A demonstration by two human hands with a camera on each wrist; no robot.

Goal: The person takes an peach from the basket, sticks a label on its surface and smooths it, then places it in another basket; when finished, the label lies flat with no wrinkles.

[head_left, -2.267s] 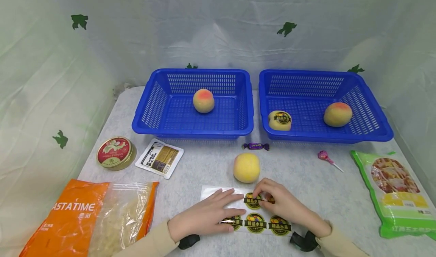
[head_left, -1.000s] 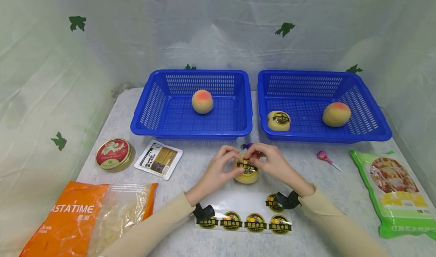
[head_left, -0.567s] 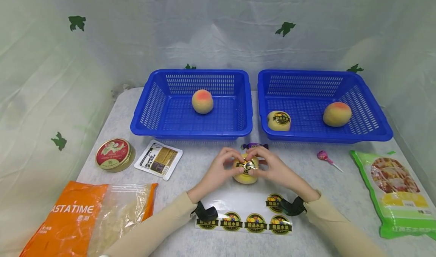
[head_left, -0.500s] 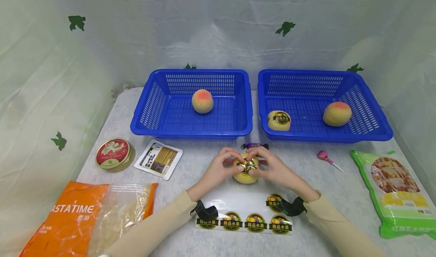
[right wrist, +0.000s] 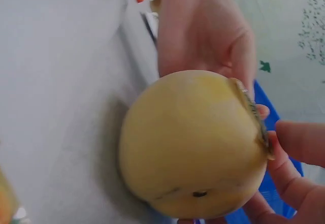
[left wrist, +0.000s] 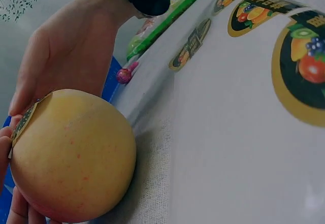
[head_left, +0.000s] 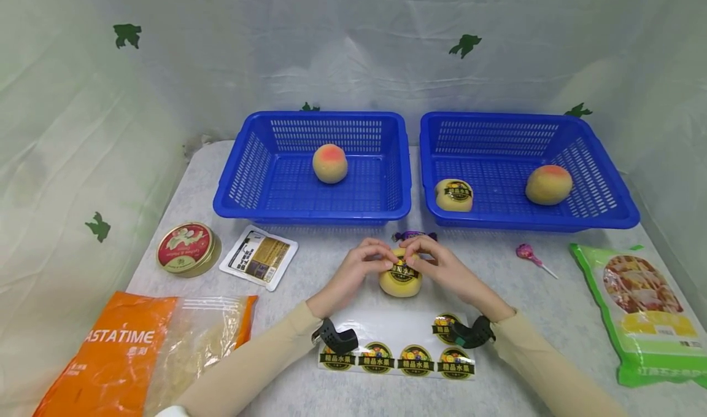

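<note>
Yellow round peach point(head_left: 400, 287) sits on the pale grey surface point(head_left: 326, 251), front-centre, just past the far edge of a glossy white sticker sheet point(head_left: 381, 325). Round black-and-gold fruit label point(head_left: 402, 271) is on its top/near face; label ends look slightly off the skin in both wrist views.

Person's L hand point(head_left: 352, 271): grip curled on peach's L side, thumb at label edge. Person's R hand point(head_left: 448, 274): same on R side, grip bent round peach, thumb at other end of label. Beige sleeves, black wrist cams.

Sheet has 5 labels: 4 in near row, 1 at R of far row; L wrist cam partly overlaps one in head view. Purple-wrapped candy point(head_left: 415, 235) right behind peach.

Farther back, 2 blue plastic baskets side by side: L basket point(head_left: 315, 214) w/ 1 pink-topped peach point(head_left: 329, 163); R basket point(head_left: 530, 222) w/ labelled peach point(head_left: 454, 196) front-L + plain peach point(head_left: 549, 185) at R.

L side: round red-gold tin point(head_left: 185, 248), white packet w/ black-gold print point(head_left: 258, 257), orange pouch w/ clear panel point(head_left: 127, 355). R side: pink lollipop point(head_left: 526, 251), green food bag point(head_left: 646, 306).
</note>
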